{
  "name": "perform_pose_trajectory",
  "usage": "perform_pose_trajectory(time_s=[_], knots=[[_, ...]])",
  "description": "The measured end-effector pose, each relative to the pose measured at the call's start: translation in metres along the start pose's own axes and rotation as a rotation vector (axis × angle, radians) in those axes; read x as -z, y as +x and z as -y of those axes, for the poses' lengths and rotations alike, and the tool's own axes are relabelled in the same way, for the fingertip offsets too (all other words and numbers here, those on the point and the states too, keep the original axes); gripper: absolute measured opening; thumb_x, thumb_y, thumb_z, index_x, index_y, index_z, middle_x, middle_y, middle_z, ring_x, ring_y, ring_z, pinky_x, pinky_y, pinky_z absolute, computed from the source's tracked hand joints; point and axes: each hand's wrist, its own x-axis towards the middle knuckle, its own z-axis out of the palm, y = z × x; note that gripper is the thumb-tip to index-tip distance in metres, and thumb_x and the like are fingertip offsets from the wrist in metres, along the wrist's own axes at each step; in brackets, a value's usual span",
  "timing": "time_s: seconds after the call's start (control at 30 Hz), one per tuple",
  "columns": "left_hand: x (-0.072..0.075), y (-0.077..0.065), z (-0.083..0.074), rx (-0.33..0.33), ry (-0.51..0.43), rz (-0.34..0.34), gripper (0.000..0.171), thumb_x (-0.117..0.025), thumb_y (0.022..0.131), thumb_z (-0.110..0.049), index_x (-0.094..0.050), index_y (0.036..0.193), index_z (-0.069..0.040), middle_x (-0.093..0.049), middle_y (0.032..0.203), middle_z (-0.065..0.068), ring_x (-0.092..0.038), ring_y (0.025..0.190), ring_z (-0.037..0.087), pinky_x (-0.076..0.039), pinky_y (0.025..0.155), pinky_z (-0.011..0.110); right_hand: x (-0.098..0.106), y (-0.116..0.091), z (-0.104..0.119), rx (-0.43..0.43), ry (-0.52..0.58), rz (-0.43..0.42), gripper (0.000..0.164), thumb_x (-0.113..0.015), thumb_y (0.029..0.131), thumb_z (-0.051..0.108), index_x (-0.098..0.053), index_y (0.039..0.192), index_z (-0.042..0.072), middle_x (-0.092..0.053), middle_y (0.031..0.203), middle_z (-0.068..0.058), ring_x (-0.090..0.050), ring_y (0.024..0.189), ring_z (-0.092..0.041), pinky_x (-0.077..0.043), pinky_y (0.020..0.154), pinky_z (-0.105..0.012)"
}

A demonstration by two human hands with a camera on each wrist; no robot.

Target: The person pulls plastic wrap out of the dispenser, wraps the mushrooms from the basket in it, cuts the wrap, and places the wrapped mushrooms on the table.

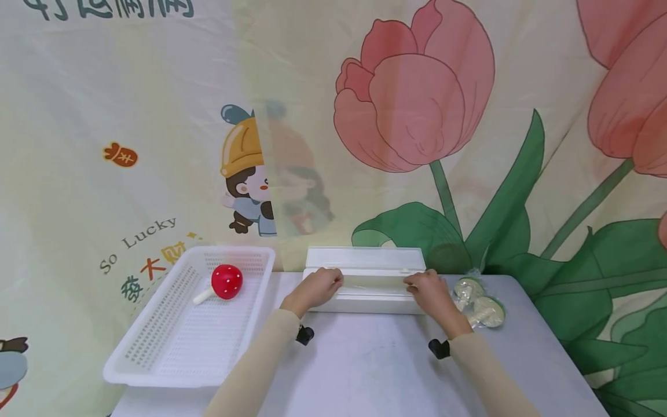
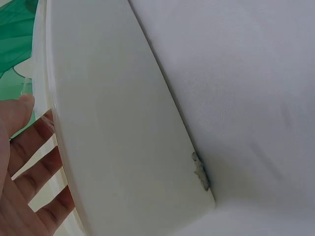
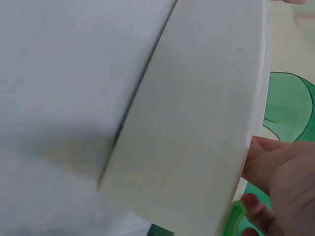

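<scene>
Left fingers (image 1: pixel 331 278) parted, right fingers (image 1: pixel 417 280) bent, any grip on the cling film (image 1: pixel 372 282) unclear, dispenser (image 1: pixel 372 304) by the desk's (image 1: pixel 372 365) far edge: best pull level!

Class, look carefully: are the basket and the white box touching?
Apart: in the head view, a strip of tabletop shows between the basket and the white box.

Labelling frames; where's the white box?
Head view, centre: white box sits at the table's far side, right of basket, left hand and right hand at it.
</scene>
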Motion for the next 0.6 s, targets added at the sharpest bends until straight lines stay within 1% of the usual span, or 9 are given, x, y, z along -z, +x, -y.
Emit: perform_pose_trajectory(time_s=[0.07,0.13,0.17,0.23,0.3,0.43,0.6], knots=[[-0.001,-0.001,0.0,-0.002,-0.004,-0.005,0.014,-0.056,0.106,-0.017,-0.061,0.093,-0.016,-0.057,0.082,-0.006,-0.051,0.08,0.015,-0.045,0.079,0.034,-0.001,0.005,0.001,0.059,-0.041,0.022,0.015,-0.077,0.087,0.002,-0.08,0.1,0.009,-0.079,0.097,-0.009,-0.067,0.089,-0.033,-0.055,0.078,-0.051],[-0.002,-0.001,0.0,-0.007,-0.004,-0.008,0.014,-0.056,0.106,-0.017,-0.062,0.094,-0.016,-0.058,0.083,-0.006,-0.052,0.08,0.014,-0.046,0.08,0.034,-0.002,0.009,0.002,0.087,-0.045,0.054,0.013,-0.076,0.089,0.0,-0.079,0.097,0.009,-0.078,0.092,-0.008,-0.07,0.085,-0.028,-0.057,0.077,-0.044],[-0.002,-0.001,0.0,-0.007,-0.003,-0.009,0.014,-0.056,0.106,-0.017,-0.062,0.095,-0.016,-0.058,0.083,-0.006,-0.052,0.08,0.014,-0.046,0.08,0.034,-0.002,0.01,0.002,0.089,-0.037,0.07,0.012,-0.075,0.09,0.0,-0.079,0.097,0.009,-0.078,0.092,-0.007,-0.071,0.085,-0.027,-0.058,0.077,-0.043],[-0.003,-0.001,0.0,-0.001,0.004,-0.005,0.013,-0.055,0.107,-0.018,-0.064,0.098,-0.016,-0.06,0.085,-0.007,-0.053,0.081,0.013,-0.047,0.081,0.033,-0.003,0.012,0.004,0.077,-0.005,0.093,0.011,-0.073,0.091,0.001,-0.079,0.099,0.008,-0.078,0.093,-0.007,-0.072,0.088,-0.028,-0.059,0.079,-0.043],[-0.003,-0.001,0.0,0.005,0.008,-0.007,0.013,-0.055,0.107,-0.018,-0.066,0.101,-0.015,-0.063,0.088,-0.006,-0.055,0.082,0.013,-0.049,0.082,0.033,-0.004,0.013,0.008,0.059,0.052,0.109,0.011,-0.072,0.093,0.002,-0.079,0.101,0.005,-0.078,0.096,-0.008,-0.074,0.092,-0.029,-0.059,0.083,-0.044],[-0.004,-0.001,0.001,0.03,0.008,-0.003,0.015,-0.055,0.107,-0.021,-0.068,0.107,-0.014,-0.067,0.092,-0.005,-0.057,0.085,0.012,-0.051,0.084,0.034,-0.009,0.016,0.016,0.059,0.137,0.134,0.012,-0.071,0.094,0.003,-0.078,0.103,0.002,-0.078,0.1,-0.01,-0.073,0.099,-0.032,-0.058,0.089,-0.046],[-0.004,-0.002,0.001,0.042,-0.003,-0.01,0.018,-0.051,0.109,-0.026,-0.066,0.11,-0.015,-0.064,0.089,-0.006,-0.058,0.085,0.013,-0.051,0.087,0.038,-0.015,0.017,0.023,0.051,0.177,0.147,0.013,-0.07,0.094,0.002,-0.077,0.105,0.002,-0.078,0.105,-0.012,-0.072,0.105,-0.033,-0.057,0.092,-0.047]])
